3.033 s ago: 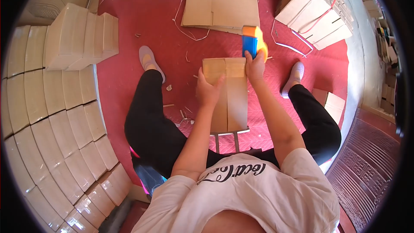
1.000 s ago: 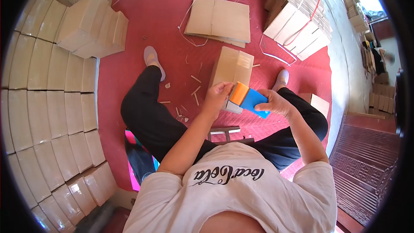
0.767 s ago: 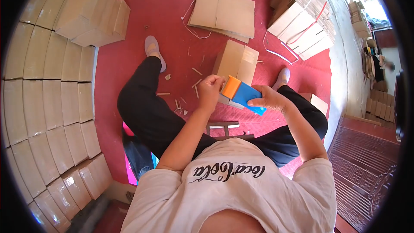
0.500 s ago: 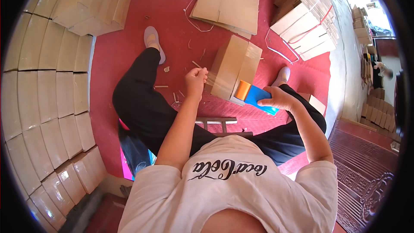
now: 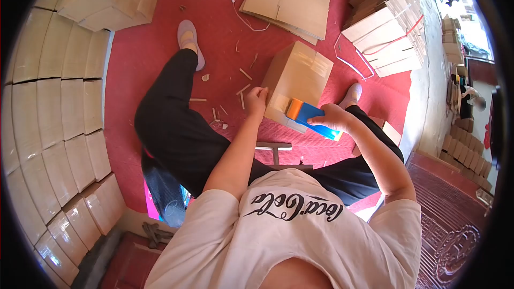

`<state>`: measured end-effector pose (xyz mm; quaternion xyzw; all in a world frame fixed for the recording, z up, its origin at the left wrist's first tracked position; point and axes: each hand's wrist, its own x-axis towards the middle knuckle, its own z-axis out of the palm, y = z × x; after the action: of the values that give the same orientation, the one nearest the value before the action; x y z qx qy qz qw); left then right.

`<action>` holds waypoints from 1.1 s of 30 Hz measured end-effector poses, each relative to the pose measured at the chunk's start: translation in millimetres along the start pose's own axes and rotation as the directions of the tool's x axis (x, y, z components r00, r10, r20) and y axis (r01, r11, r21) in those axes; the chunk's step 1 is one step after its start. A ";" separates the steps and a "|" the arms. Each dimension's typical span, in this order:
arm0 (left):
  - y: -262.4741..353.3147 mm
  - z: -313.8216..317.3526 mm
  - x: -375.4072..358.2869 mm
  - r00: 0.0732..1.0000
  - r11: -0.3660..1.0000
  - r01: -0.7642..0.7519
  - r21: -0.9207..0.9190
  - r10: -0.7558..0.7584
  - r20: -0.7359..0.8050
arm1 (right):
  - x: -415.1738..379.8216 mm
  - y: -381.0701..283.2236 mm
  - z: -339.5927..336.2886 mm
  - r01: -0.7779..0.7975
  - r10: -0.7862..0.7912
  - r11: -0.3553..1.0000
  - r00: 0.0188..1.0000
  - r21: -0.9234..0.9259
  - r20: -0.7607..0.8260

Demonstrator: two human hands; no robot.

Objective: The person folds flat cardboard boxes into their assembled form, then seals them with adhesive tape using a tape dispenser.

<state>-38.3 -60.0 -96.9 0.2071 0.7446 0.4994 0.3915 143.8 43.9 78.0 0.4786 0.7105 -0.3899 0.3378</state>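
Observation:
A brown cardboard box (image 5: 294, 75) stands on the red floor between my feet, with clear tape across part of its top. My right hand (image 5: 334, 118) grips a blue tape dispenser (image 5: 315, 120), whose orange end rests against the near side of the box. At the box's left edge is my left hand (image 5: 257, 101), its fingers pinched together on the end of the clear packing tape; the fingertips are partly hidden. A short stretch of tape shows on the box's near side between the two hands.
Flattened cartons (image 5: 289, 2) lie beyond the box. Bundled cardboard (image 5: 383, 32) stands at the right, with loose straps near it. Stacked boxes (image 5: 48, 112) line the left side. Scraps (image 5: 217, 118) litter the floor, and a low metal frame (image 5: 276, 152) sits close to me.
My left hand has moved right, up to the box's left edge, and the tape that was stretched out beside the box is now close against it. The dispenser has shifted slightly left.

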 end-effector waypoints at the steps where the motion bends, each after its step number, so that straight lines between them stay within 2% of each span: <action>1: -0.8 0.2 0.2 1.000 1.000 -0.009 0.026 0.009 -0.012 | 0.7 -0.7 -1.1 -0.005 0.005 1.000 1.000 -0.007 0.006; 2: -1.4 -1.1 2.6 1.000 1.000 -0.004 0.027 0.004 -0.015 | 2.1 -2.7 -2.2 -0.007 0.007 1.000 1.000 -0.011 0.009; 4: -6.0 -2.5 7.7 0.997 0.984 -0.031 0.176 0.017 0.081 | 0.7 -8.6 -7.4 -0.007 0.007 1.000 0.999 -0.005 0.035; 5: -8.4 -3.1 8.8 0.997 0.984 -0.026 0.176 0.012 0.080 | -1.0 -10.6 -10.0 -0.010 0.010 1.000 0.998 0.002 0.057; 7: -33.2 1.1 16.7 0.968 0.864 0.200 0.462 -0.247 0.044 | -4.1 -14.2 -13.2 -0.010 0.010 1.000 0.998 0.004 0.065; 8: -47.4 2.3 26.4 0.968 0.865 0.201 0.460 -0.249 0.044 | -3.8 -15.5 -13.8 -0.007 0.007 1.000 0.998 0.007 0.070; 9: -71.4 4.8 35.9 0.966 0.827 0.184 0.532 -0.251 0.056 | -4.2 -14.4 -10.6 -0.013 0.012 1.000 0.997 0.008 0.077; 10: -68.8 4.0 42.2 0.967 0.787 0.161 0.596 -0.248 0.066 | -2.6 -13.1 -10.9 -0.029 0.027 0.999 0.997 0.027 0.073; 11: -65.6 4.6 48.0 0.966 0.788 0.160 0.595 -0.248 0.068 | -0.8 -12.1 -11.7 -0.044 0.041 0.998 0.997 0.047 0.066; 12: -36.4 -2.6 46.0 0.961 0.814 0.197 0.547 -0.270 0.056 | -0.8 -11.7 -12.5 -0.051 0.048 0.998 0.996 0.049 0.070; 14: -22.7 0.6 45.0 0.954 0.832 0.239 0.500 -0.298 0.041 | 1.0 -14.1 -15.0 -0.041 0.041 0.999 0.995 -0.010 0.096; 16: -29.7 23.9 46.7 0.948 0.987 0.013 0.162 -0.064 0.313 | 4.2 -12.9 -16.9 -0.033 0.035 0.999 0.994 -0.017 0.104; 17: -35.3 26.5 49.8 0.945 0.986 0.013 0.165 -0.066 0.320 | 4.4 -11.1 -16.5 -0.029 0.032 0.999 0.994 -0.024 0.109; 19: -51.0 33.2 57.4 0.882 0.955 0.133 0.265 -0.236 0.407 | 7.0 -5.6 -12.3 -0.026 0.026 1.000 0.994 -0.003 0.106; 20: -61.6 36.1 63.5 0.872 0.978 0.053 0.204 -0.144 0.467 | 9.1 -2.9 -11.2 -0.015 0.014 1.000 0.995 0.013 0.096; 21: -58.9 35.2 64.5 0.868 0.978 0.046 0.206 -0.141 0.476 | 11.4 -0.9 -9.7 -0.021 0.019 1.000 0.996 0.021 0.090; 23: -51.2 31.9 67.0 0.915 0.797 0.031 0.604 -0.265 0.304 | 15.3 -0.4 -10.1 -0.016 0.019 0.999 0.995 -0.032 0.096; 25: -27.9 21.8 63.6 0.914 0.781 0.013 0.624 -0.263 0.310 | 12.0 -1.7 -11.8 0.003 -0.003 1.000 0.997 0.000 0.072; 27: 4.2 9.2 54.8 0.954 0.723 0.070 0.687 -0.249 0.165 | 11.2 -0.9 -8.4 0.030 -0.032 0.998 0.998 0.046 0.060; 28: 3.8 12.0 51.0 0.954 0.715 0.066 0.696 -0.249 0.166 | 12.8 0.3 -7.2 0.033 -0.035 0.999 0.998 0.033 0.057; 29: 8.8 18.7 47.1 0.967 0.881 -0.067 0.468 -0.058 0.247 | 14.0 0.9 -7.9 0.037 -0.038 0.999 0.998 0.016 0.053; 30: 9.3 23.6 45.6 0.950 0.958 -0.207 0.198 0.149 0.273 | 11.3 -2.3 -10.4 0.025 -0.027 1.000 0.998 0.019 0.063; 31: -14.3 30.1 50.5 0.949 0.956 -0.211 0.205 0.150 0.276 | 10.5 -2.5 -7.1 0.029 -0.031 0.999 0.998 0.027 0.062; 32: -52.2 42.6 64.0 0.961 0.995 0.007 0.100 -0.034 0.275 | 10.4 -2.1 -7.4 0.046 -0.047 0.999 0.998 0.028 0.039; 33: -49.0 44.6 65.2 0.929 0.974 0.227 -0.001 -0.216 0.300 | 8.5 -1.8 -8.0 0.057 -0.057 0.998 0.998 0.034 0.014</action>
<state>-38.6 -8.8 -174.4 0.1877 0.6867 0.4282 0.5567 138.6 54.0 74.8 0.4607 0.7147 -0.4147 0.3239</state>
